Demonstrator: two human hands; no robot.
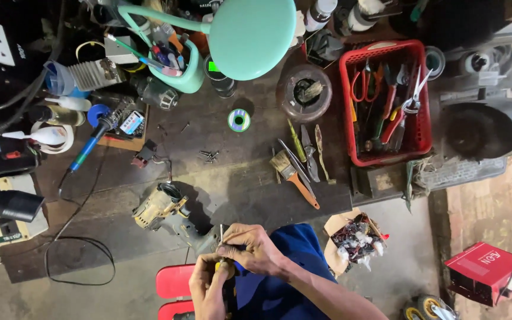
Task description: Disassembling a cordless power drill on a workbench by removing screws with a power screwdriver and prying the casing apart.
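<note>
Thin metal-tipped screwdriver (221, 249), upright, at workbench edge

Repair workshop; cluttered bench (250, 178), red tool basket (386, 101), soldering iron (93, 139)

Glossy red plastic basket (346, 106) (matt wooden-handled brush (294, 178)).

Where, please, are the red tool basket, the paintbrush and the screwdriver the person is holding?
Red tool basket (347, 106): head view, on its left wall.
Paintbrush (282, 163): head view, on the bristles.
Screwdriver (221, 232): head view, on the metal shaft above the hands.
</note>
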